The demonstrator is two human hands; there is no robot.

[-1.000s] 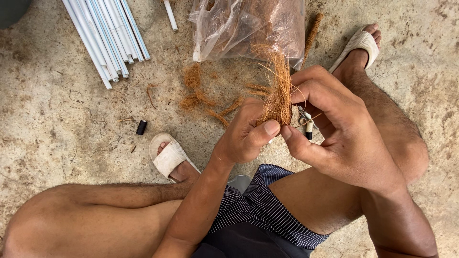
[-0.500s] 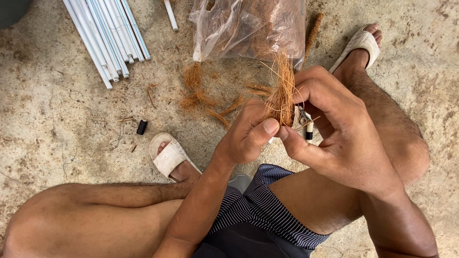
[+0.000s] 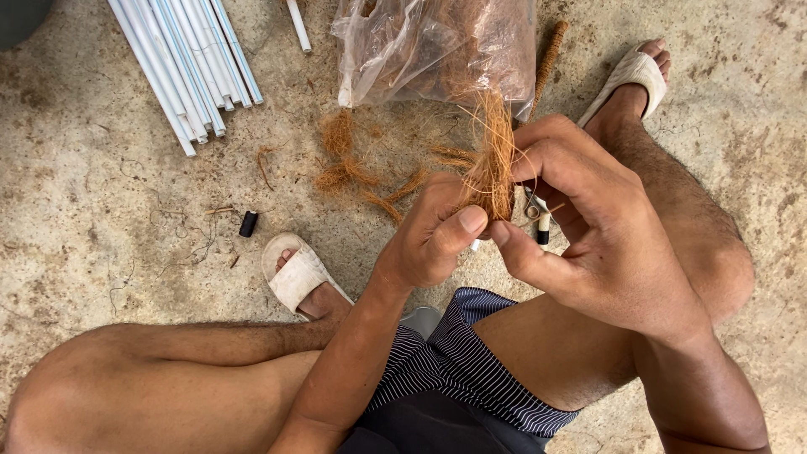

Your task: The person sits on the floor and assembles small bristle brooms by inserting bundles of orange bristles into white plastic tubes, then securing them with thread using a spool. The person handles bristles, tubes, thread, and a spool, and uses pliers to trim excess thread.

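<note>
My left hand [image 3: 433, 235] and my right hand [image 3: 588, 227] both pinch one tuft of brown coconut fibre [image 3: 492, 164] in front of me, thumbs meeting at its lower end. The strands stick up toward a clear plastic bag [image 3: 437, 46] stuffed with the same fibre, which lies on the concrete floor just beyond my hands. Under my right hand a small pair of scissors [image 3: 538, 220] lies partly hidden. Loose clumps of fibre [image 3: 353, 168] lie on the floor left of the tuft.
A bundle of white plastic tubes [image 3: 181, 63] lies at the upper left, one single tube [image 3: 298, 23] beside it. A small black cap [image 3: 248, 223] rests near my left sandal [image 3: 294, 273]. A fibre-wrapped stick [image 3: 548, 59] pokes out by the bag. My right sandal [image 3: 630, 76] is upper right.
The fibre tuft has been drawn slightly upright and tighter between my fingers. Hands stay almost where they were.
</note>
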